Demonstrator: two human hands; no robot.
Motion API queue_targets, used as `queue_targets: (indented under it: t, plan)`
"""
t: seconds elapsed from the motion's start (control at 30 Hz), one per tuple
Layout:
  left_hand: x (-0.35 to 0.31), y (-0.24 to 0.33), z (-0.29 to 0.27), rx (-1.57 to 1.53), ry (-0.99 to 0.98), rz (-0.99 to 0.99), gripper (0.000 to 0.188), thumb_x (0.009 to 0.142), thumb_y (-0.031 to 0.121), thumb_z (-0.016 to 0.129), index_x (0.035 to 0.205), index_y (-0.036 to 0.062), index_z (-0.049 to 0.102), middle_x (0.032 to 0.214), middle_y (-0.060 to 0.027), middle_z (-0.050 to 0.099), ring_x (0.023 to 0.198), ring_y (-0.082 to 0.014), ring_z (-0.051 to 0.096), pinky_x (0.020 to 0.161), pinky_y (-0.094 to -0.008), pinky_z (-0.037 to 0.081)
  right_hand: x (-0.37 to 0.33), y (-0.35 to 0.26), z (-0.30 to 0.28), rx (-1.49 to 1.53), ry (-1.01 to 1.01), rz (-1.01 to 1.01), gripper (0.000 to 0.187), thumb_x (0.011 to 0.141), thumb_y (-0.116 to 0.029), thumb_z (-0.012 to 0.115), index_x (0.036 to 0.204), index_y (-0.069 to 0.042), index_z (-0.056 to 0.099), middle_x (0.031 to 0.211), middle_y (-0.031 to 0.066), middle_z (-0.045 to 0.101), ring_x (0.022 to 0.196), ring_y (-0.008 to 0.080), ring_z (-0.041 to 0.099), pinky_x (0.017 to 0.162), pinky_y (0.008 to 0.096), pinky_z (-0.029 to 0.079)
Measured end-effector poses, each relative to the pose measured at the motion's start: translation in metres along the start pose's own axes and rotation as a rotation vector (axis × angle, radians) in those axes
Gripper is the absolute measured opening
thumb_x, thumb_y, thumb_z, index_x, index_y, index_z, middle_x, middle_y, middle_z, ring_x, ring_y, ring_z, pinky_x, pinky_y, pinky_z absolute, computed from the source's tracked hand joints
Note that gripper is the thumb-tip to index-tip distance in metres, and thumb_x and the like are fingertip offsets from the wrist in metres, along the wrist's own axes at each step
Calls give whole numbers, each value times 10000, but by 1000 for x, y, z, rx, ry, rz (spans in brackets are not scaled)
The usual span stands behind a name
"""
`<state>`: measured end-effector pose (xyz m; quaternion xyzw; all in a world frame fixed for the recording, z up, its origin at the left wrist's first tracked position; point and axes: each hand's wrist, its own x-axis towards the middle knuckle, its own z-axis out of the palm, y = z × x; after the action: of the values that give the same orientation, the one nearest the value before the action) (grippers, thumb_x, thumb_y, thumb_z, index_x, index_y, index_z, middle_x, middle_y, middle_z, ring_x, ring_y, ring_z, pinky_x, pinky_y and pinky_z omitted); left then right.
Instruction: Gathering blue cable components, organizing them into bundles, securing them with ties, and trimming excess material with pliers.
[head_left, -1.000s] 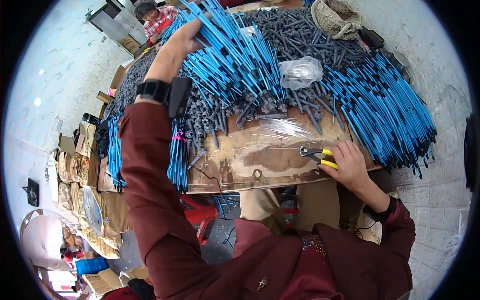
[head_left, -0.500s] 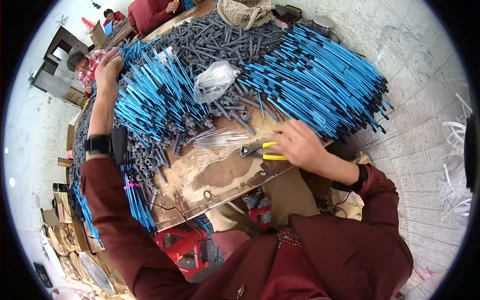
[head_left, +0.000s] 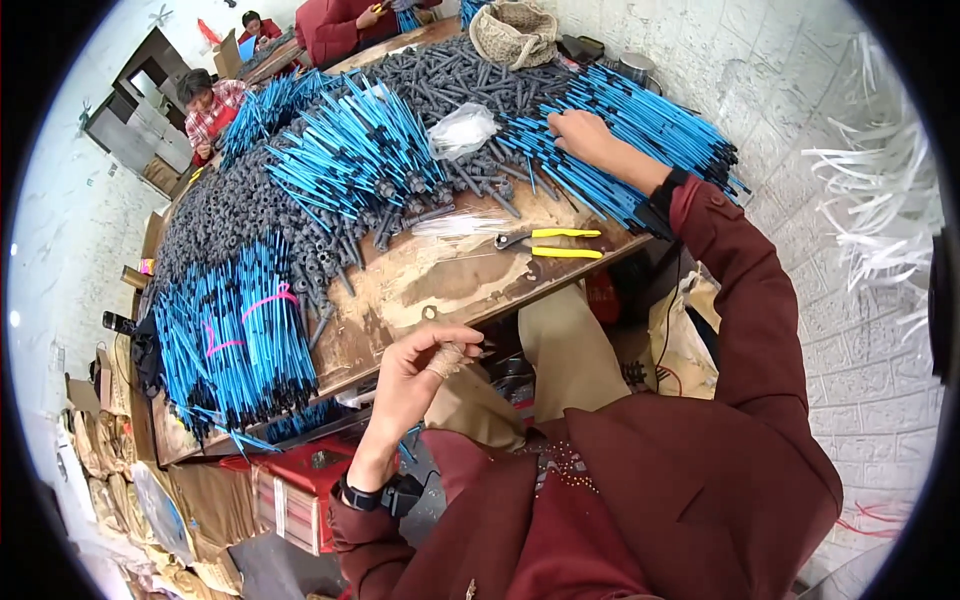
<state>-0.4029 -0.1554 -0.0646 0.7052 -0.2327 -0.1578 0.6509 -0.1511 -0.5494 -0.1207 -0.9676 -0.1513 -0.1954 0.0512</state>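
Right hand lies on the heap of blue rods at the far right of the desk, beyond the yellow-handled pliers. Fingers are curled down into the rods; I cannot tell whether the grip has closed on any or only presses on them.

Left hand hangs at the near desk edge, nearer the person than the pliers. Its grip is loosely curled, with thumb and forefinger pinched on something thin I can't make out. One finger is taped.

Risks as I see them:
- The rod heap overhangs the desk's right edge. Raking a handful toward the pliers could drag neighbours off onto the floor.
- The rods lie crossed and interlocked with the grey fittings just left of them, so a pull may lift a tangle rather than a clean count.
- The pliers lie loose near the desk front, between both hands. A sleeve sweep could knock them off.
- The clear plastic bag, beyond the pliers on the heap, is slippery. Rods sliding over it could shift the pile.
- Left of the pliers, the bundle tied with pink bands already sticks out past the near desk edge. A nudge from the left elbow could tip it.

A basket sits at the far end, and other people work beyond it.
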Motion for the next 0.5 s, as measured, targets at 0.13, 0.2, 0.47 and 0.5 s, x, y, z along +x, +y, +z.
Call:
queue_targets:
  t: [0.13,0.2,0.47,0.5]
  plan:
    - [-30,-21,-10,-150,90,-57,155,963,48,566,1054,-17,673,1008,-94,700,898,-154,658,817,-279,525,7,5,-4,-86,-15,27,180,751,-115,672,899,-37,603,825,187,651,829,389,645,694,496,511]
    - [-35,-20,-19,-155,127,-71,166,969,26,548,1074,-19,667,998,-86,700,894,-139,654,823,-270,521,8,3,-9,-113,12,69,170,706,-79,648,866,-26,625,811,204,654,811,391,658,685,499,530]
    - [-31,-31,-10,-206,51,-76,172,969,31,542,1085,-25,656,980,-97,700,876,-147,656,811,-274,527,6,9,-45,59,-111,293,191,705,-131,680,846,-3,670,842,238,683,847,370,677,699,448,548]
    - [-27,-30,-8,-203,13,-78,172,968,41,547,1086,-27,653,976,-100,701,867,-151,657,805,-277,530,4,19,-52,53,-103,301,191,705,-131,680,846,-3,670,842,238,683,847,370,677,699,448,548]
